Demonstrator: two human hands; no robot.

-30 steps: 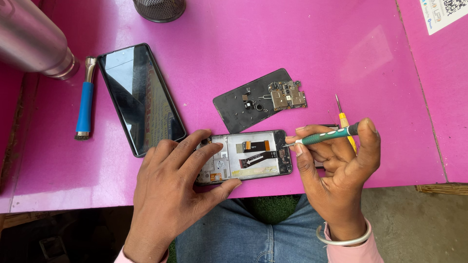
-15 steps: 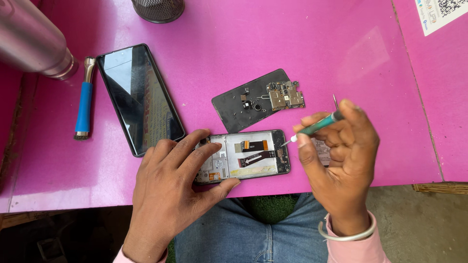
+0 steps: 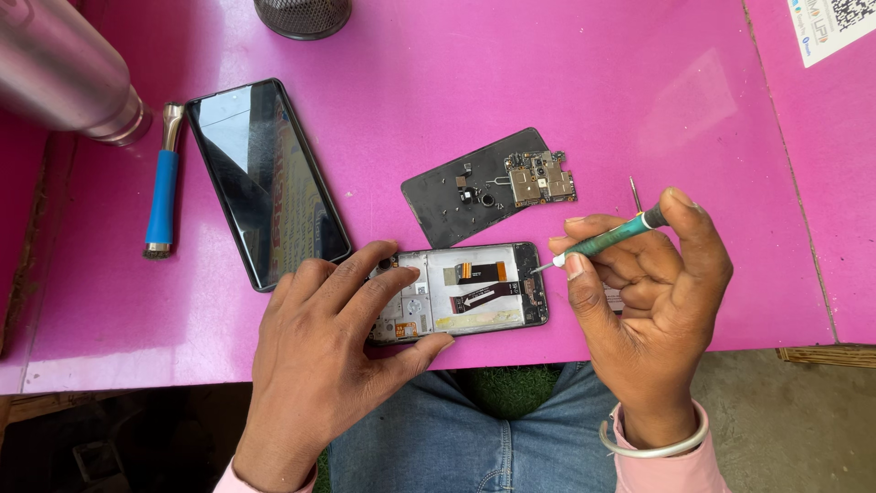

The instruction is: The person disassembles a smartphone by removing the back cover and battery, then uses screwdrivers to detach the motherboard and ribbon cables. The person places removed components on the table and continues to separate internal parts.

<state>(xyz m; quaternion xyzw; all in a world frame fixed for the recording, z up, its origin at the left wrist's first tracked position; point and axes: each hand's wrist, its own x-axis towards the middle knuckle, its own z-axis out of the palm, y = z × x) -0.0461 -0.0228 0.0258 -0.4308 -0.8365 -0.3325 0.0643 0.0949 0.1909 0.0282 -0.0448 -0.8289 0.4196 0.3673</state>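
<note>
Bright pink laminate covers the worktop [image 3: 566,100], and near its front edge lies an opened black smartphone frame [image 3: 470,292] with its back removed, showing orange and dark flex cables and a pale metal plate. The left hand [image 3: 324,365] presses down on the left end of that frame, fingers spread over it and thumb along its near edge; it pins the frame flat rather than closing round it. The right hand [image 3: 652,301] is closed on a slim green-handled precision screwdriver [image 3: 607,239], pinched between thumb and fingers, its tip touching the frame's right end. Just behind the frame lies a black plastic back cover [image 3: 461,196] with a small gold-and-grey circuit board [image 3: 540,179] resting on its right part. Left of the frame sits a glossy black smartphone [image 3: 265,183], screen up, and beyond that a blue-handled metal tool [image 3: 162,196]. A silver metal flask [image 3: 59,73] lies further left of the frame, at the back corner.
</note>
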